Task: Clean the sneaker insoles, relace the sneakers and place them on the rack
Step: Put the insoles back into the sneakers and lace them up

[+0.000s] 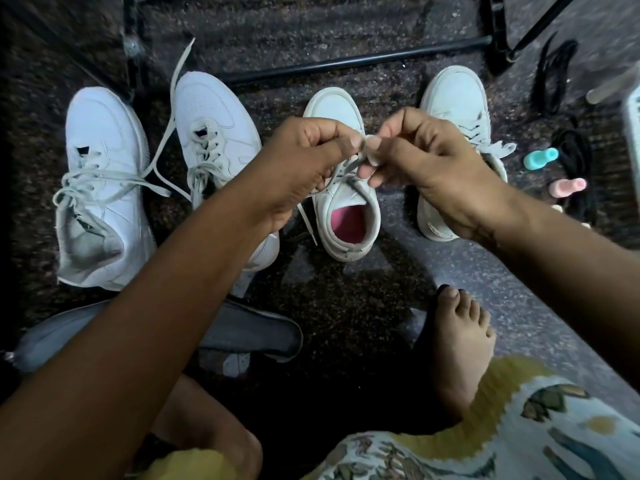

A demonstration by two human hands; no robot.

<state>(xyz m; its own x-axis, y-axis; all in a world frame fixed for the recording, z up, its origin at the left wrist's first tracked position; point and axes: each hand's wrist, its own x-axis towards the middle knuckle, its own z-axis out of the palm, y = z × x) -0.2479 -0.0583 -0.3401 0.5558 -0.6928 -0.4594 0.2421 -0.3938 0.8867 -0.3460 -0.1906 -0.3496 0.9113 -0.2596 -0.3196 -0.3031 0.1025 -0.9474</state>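
Four white sneakers stand on the dark speckled floor. The middle sneaker [343,216] shows a pink insole [348,221]. Above it my left hand [304,161] and my right hand [426,168] each pinch a part of its white lace [349,164], thumbs almost touching. One lace end hangs down at the shoe's left side. Its partner [457,98] stands behind my right hand. At the left, one larger sneaker [100,188] has loosely tangled laces and another [214,133] has a lace trailing away. The black rack frame [356,62] crosses the top.
A grey insole [249,330] lies under my left forearm. Black laces [554,74] and a second black bundle [575,161] lie at the right, beside a teal [540,158] and a pink [568,187] small object. My bare foot [460,344] rests on the floor.
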